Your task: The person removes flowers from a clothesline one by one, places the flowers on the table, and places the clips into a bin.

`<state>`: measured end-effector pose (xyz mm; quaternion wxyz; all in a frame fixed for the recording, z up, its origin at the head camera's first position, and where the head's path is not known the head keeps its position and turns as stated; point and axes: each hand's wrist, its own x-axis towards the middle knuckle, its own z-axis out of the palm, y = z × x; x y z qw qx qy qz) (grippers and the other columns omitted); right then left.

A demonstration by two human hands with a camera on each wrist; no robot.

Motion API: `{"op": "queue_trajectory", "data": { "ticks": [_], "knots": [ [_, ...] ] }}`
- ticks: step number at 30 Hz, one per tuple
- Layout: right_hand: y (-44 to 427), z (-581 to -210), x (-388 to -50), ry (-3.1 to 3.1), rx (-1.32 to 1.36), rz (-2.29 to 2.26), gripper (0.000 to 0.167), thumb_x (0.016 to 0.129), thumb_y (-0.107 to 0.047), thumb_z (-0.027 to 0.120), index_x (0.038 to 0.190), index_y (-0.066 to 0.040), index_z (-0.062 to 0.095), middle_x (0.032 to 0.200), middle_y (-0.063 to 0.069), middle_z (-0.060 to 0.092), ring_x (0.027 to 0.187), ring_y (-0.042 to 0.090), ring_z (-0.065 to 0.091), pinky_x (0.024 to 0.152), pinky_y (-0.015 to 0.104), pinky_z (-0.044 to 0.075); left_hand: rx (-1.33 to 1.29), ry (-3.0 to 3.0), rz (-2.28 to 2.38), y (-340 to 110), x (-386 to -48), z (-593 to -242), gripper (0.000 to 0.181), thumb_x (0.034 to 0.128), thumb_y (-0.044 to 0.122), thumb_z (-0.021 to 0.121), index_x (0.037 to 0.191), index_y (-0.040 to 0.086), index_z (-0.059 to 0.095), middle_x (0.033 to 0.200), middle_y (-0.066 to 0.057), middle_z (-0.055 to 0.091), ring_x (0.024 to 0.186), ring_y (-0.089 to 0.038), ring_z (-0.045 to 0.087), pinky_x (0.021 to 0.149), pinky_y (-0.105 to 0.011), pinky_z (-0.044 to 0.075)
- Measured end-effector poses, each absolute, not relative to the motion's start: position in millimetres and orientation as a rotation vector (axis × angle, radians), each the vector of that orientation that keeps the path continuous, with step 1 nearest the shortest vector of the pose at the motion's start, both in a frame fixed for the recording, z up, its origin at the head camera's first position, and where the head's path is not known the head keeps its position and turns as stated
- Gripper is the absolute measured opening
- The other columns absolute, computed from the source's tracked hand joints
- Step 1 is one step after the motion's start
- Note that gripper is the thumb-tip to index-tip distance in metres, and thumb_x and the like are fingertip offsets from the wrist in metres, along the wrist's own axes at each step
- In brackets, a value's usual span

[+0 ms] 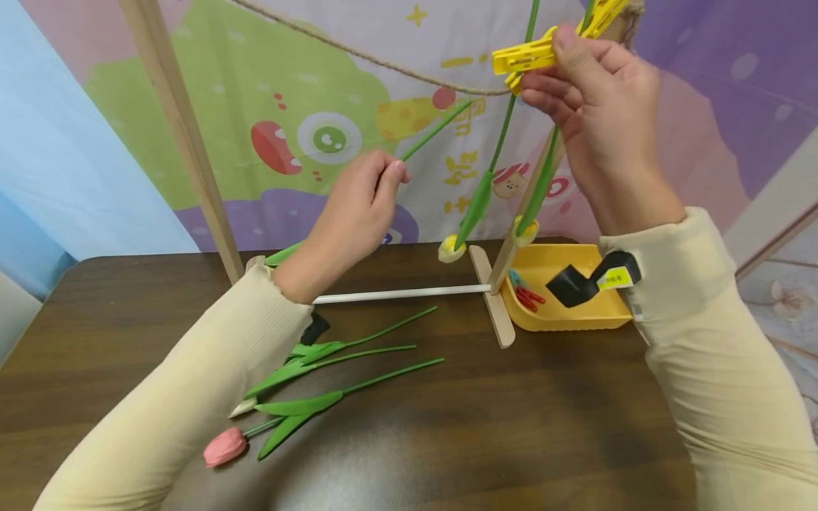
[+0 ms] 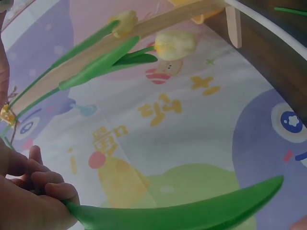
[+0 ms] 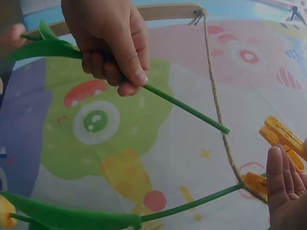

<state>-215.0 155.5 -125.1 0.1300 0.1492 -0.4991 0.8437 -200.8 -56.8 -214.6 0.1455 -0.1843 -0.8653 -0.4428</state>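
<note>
My left hand (image 1: 361, 206) grips an artificial tulip by its green stem (image 1: 437, 131), whose bare end points up to the right, just under the twine (image 1: 383, 65). Its leaf (image 2: 182, 208) shows in the left wrist view; in the head view my arm hides most of the flower. Between thumb and fingers, my right hand (image 1: 613, 121) pinches a yellow clothespin (image 1: 524, 58) near the twine. Two pale yellow tulips, one nearer (image 1: 476, 206) and one farther right (image 1: 537, 191), hang head down, with yellow clothespins (image 1: 603, 15) at the twine.
A wooden frame (image 1: 185, 135) with a white crossbar (image 1: 409, 293) stands on the brown table (image 1: 511, 426). Several tulips lie at front left, including a pink one (image 1: 225, 447). A yellow tray (image 1: 569, 323) at right holds red and blue clothespins (image 1: 527, 297). A cartoon-printed cloth (image 1: 358, 92) hangs behind.
</note>
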Motion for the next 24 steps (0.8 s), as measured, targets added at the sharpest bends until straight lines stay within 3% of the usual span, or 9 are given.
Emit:
{"op": "queue_trajectory", "data": {
  "ticks": [9,24],
  "knots": [
    [167.3,-139.1,-212.4,-1.448,0.387,2.503,0.019,0.086,-0.006,0.065,0.095,0.009,0.057,0.082,0.019,0.067,0.064,0.025,0.066,0.065,0.029,0.056,-0.553,-2.616,-1.157,-59.0,-190.0,-222.7,0.028,0.1014,0.019,0.037,0.100,0.002,0.058,0.100,-0.012,0.058,0.094,-0.024,0.051,0.087,-0.037,0.040],
    [180.7,-166.2,-210.9,-1.377,0.314,2.613,0.011,0.087,-0.002,0.063,0.087,0.008,0.058,0.077,0.019,0.068,0.062,0.026,0.067,0.063,0.031,0.056,-0.581,-2.791,-0.988,-56.9,-174.2,-230.6,0.027,0.1011,0.020,0.038,0.098,0.002,0.057,0.096,-0.012,0.057,0.091,-0.025,0.052,0.083,-0.039,0.042]
  ]
}}
